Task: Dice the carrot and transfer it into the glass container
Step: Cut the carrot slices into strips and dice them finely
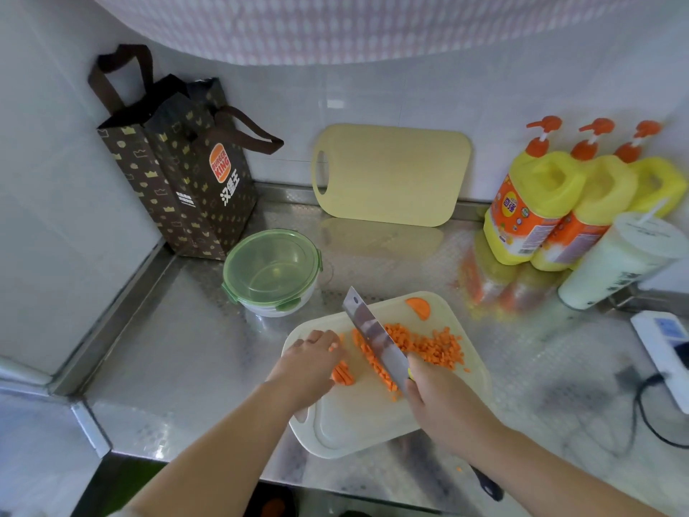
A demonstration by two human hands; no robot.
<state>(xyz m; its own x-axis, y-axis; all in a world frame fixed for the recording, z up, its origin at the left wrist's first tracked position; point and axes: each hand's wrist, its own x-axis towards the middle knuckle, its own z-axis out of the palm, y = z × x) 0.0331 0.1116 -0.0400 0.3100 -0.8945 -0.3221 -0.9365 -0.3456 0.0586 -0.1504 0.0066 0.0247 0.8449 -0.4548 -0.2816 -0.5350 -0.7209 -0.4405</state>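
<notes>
On one pale plastic cutting board (354, 423), the left hand (313, 361) pinned a bundle of orange carrot strips (343, 374) with curled fingers; the right hand (436, 399) clenched one steel cleaver (374, 335). One heap of diced carrot (428, 343) lay right of the blade. One green-lidded glass container (272, 272) stood far left, three yellow detergent bottles (596, 207) far right.

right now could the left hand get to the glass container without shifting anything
Probably yes. The left hand holds the carrot strips at the board's left edge, and the glass container stands beyond it on the counter, nothing between. Its green lid is on.
</notes>
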